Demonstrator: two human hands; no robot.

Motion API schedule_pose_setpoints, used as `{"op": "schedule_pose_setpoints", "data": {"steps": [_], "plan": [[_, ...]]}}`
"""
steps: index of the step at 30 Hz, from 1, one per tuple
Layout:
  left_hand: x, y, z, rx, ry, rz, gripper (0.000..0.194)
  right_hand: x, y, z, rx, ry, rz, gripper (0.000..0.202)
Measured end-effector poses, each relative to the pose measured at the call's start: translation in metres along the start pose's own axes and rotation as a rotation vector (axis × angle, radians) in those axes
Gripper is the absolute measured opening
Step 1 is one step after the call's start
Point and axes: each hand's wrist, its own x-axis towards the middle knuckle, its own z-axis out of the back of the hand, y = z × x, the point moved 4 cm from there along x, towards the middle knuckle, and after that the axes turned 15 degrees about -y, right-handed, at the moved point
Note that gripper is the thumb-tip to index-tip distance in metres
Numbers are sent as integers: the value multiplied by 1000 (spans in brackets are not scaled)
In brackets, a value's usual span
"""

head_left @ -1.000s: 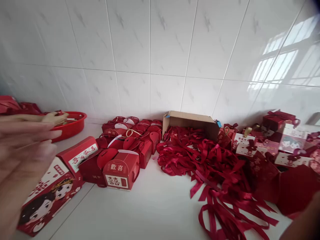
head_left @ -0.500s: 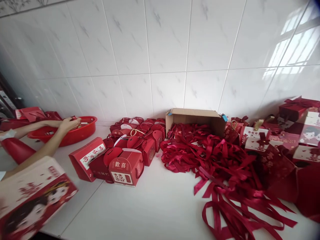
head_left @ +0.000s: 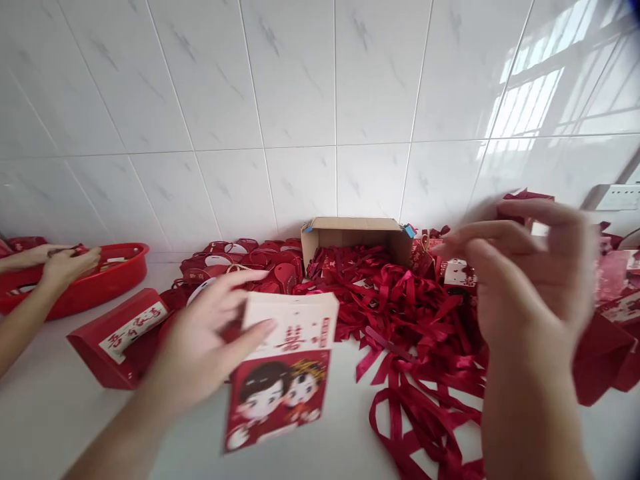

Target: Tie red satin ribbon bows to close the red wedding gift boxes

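Observation:
My left hand (head_left: 210,340) grips a cream and red candy box (head_left: 285,380) by its upper left side, thumb across the front. Printed on it are red characters and two cartoon figures; it looks flat. On the right, my right hand (head_left: 530,267) is raised with bent fingers apart and nothing visible in them, somewhat blurred. Beyond and between my hands lies a tangled heap of dark red ribbons (head_left: 400,300), spilling out of a cardboard box (head_left: 350,224) that lies on its side.
Several red boxes (head_left: 280,273) stand behind my left hand, and a larger red box (head_left: 120,340) sits left of it. More decorated boxes (head_left: 605,347) crowd the right. At far left, another person's hands (head_left: 70,263) work over a red basin (head_left: 115,283). A tiled wall (head_left: 300,187) backs the table.
The view has swung right. The candy box has moved from the lower left to the middle, now visibly in my left hand. My right hand has come into view.

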Motion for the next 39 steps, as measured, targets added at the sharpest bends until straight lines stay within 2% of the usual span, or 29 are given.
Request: {"op": "schedule_pose_setpoints", "data": {"steps": [1, 3, 5, 6, 9, 12, 14, 16, 18, 21, 24, 26, 28, 32, 34, 36, 38, 39], "plan": [[3, 0, -25, -18, 103, 2, 54, 2, -6, -5, 10, 42, -29, 28], [7, 7, -65, -117, 209, -7, 51, 4, -23, -14, -32, 171, -106, 16], [8, 23, -89, -144, 219, -55, 48, 5, -41, -22, -118, 274, -139, 11], [8, 34, -94, -133, 172, -97, 42, 4, -46, -25, -138, 294, -130, 10], [4, 68, -100, -82, 104, -114, 32, -4, -47, -36, -96, 346, -80, 7], [-2, 88, -99, -103, 166, 41, 30, -23, -41, -57, -101, 559, -36, 7], [-4, 91, -96, -136, 211, 129, 31, -40, -42, -72, -200, 745, 2, 8], [-5, 90, -94, -164, 235, 168, 34, -54, -51, -84, -330, 880, 34, 13], [-6, 91, -92, -181, 249, 198, 39, -64, -62, -92, -419, 959, 29, 13], [-7, 95, -90, -160, 240, 177, 41, -72, -75, -99, -410, 1028, -37, 2], [-8, 95, -88, -103, 187, 14, 24, -77, -79, -101, -334, 1053, -94, 10], [-10, 93, -88, -97, 156, -45, 21, -80, -78, -101, -281, 1066, -118, 12], [-12, 93, -89, -122, 141, -4, 22, -83, -77, -102, -225, 1076, -143, 12], [-19, 98, -92, -178, 125, 178, 30, -80, -80, -101, -167, 1074, -196, 15], [-20, 101, -92, -200, 126, 231, 30, -66, -87, -94, -189, 957, -237, 29], [-20, 104, -92, -225, 140, 248, 30, -47, -98, -82, -230, 743, -291, 38], [-20, 105, -91, -251, 162, 247, 28, -29, -109, -67, -302, 557, -331, 38], [-20, 104, -91, -265, 175, 244, 27, -23, -116, -60, -368, 516, -337, 36]]}}
